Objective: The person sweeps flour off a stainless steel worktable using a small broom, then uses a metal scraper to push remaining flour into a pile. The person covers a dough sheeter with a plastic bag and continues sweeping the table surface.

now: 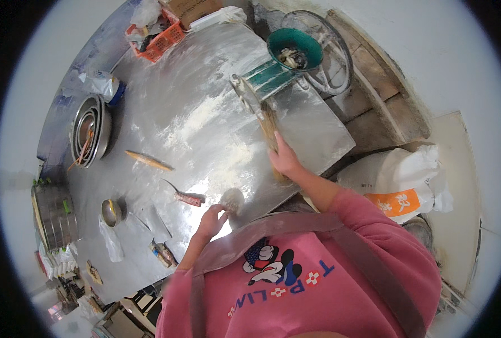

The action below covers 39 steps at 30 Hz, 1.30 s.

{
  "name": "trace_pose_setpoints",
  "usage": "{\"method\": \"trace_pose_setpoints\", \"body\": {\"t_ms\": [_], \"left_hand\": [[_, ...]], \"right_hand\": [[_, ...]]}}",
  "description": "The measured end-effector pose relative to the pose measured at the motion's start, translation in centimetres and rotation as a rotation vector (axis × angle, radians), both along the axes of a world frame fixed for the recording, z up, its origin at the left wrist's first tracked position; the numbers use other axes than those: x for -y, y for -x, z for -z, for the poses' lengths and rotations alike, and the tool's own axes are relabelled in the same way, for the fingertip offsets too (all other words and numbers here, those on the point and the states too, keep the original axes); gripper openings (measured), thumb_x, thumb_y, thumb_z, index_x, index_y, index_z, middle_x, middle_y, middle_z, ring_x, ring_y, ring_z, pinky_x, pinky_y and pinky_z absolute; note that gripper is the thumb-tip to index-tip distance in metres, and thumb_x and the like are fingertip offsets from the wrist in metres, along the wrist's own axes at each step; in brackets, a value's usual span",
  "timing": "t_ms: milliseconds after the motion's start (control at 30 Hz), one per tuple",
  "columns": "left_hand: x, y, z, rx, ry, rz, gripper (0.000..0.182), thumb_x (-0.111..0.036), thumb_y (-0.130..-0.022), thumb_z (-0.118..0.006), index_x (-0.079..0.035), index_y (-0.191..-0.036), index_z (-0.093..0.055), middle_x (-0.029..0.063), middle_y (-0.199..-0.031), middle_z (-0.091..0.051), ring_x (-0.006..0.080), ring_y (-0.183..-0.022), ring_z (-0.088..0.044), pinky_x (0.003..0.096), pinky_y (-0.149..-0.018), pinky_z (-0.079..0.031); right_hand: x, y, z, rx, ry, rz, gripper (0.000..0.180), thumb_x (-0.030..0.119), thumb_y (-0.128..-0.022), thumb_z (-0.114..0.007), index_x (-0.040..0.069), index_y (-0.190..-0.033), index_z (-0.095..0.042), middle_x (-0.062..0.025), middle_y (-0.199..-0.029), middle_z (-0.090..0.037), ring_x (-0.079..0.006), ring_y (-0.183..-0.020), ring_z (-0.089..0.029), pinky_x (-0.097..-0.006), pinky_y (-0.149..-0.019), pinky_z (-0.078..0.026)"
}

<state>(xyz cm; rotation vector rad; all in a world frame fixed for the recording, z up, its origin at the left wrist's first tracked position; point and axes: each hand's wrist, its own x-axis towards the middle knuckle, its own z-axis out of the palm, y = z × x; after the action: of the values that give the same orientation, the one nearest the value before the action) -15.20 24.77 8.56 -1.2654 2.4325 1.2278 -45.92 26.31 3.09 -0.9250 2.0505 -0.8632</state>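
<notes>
A bundle of long brownish noodle strands comes from the outlet end of a green extruding machine. My right hand is closed around the strands below that outlet. Their lower end is blurred near the table's front edge. Dough pieces lie in the machine's green hopper. At the front edge, my left hand has its thumb and fingertips beside a round, pale, blurred thing. Whether it grips that thing cannot be told.
Flour streaks the metal table. To the left lie a red-handled hooked tool, a wooden rolling pin, a small bowl and nested metal bowls. An orange basket stands far back. Beside the machine is a large spoked wheel; a white sack stands right.
</notes>
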Motion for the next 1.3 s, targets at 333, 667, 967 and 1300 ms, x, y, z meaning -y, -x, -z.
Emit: {"method": "trace_pose_setpoints", "body": {"t_ms": [333,667,967,1300], "left_hand": [[0.6,-2.2,0.4,0.004,-0.029,-0.025,0.024,-0.024,-0.084,-0.056,-0.004,-0.097,-0.061,0.0149,-0.102,-0.061,0.0302,-0.100,-0.056,0.0371,-0.088,-0.043],[0.8,-2.0,-0.3,-0.096,-0.047,-0.048,0.023,-0.023,-0.084,-0.058,-0.006,-0.099,-0.061,0.0133,-0.103,-0.060,0.0298,-0.099,-0.056,0.0360,-0.086,-0.044],[-0.3,-3.3,0.3,-0.058,-0.052,-0.053,0.024,-0.022,-0.084,-0.057,-0.003,-0.100,-0.060,0.0147,-0.102,-0.060,0.0309,-0.100,-0.056,0.0365,-0.087,-0.043],[-0.2,-4.2,-0.1,-0.063,-0.103,-0.099,0.023,-0.020,-0.084,-0.057,-0.003,-0.099,-0.061,0.0159,-0.104,-0.060,0.0304,-0.099,-0.057,0.0356,-0.087,-0.045]], "right_hand": [[-1.3,0.9,-0.6,-0.139,0.084,-0.092,0.066,0.017,-0.080,-0.054,0.008,-0.139,-0.025,-0.0298,-0.120,-0.047,-0.0415,-0.110,-0.048,-0.0412,-0.093,-0.039],[3.2,-2.9,-2.0,-0.106,0.072,-0.237,0.067,0.017,-0.080,-0.056,0.003,-0.138,-0.026,-0.0299,-0.119,-0.048,-0.0418,-0.107,-0.049,-0.0421,-0.093,-0.039],[8.6,-3.4,-3.5,-0.027,0.166,-0.350,0.066,0.015,-0.081,-0.053,0.004,-0.139,-0.023,-0.0291,-0.121,-0.045,-0.0418,-0.109,-0.047,-0.0419,-0.094,-0.038],[5.0,-4.9,-4.6,0.011,0.211,-0.402,0.069,0.016,-0.078,-0.055,0.001,-0.138,-0.025,-0.0278,-0.127,-0.042,-0.0403,-0.115,-0.045,-0.0393,-0.096,-0.038]]}}
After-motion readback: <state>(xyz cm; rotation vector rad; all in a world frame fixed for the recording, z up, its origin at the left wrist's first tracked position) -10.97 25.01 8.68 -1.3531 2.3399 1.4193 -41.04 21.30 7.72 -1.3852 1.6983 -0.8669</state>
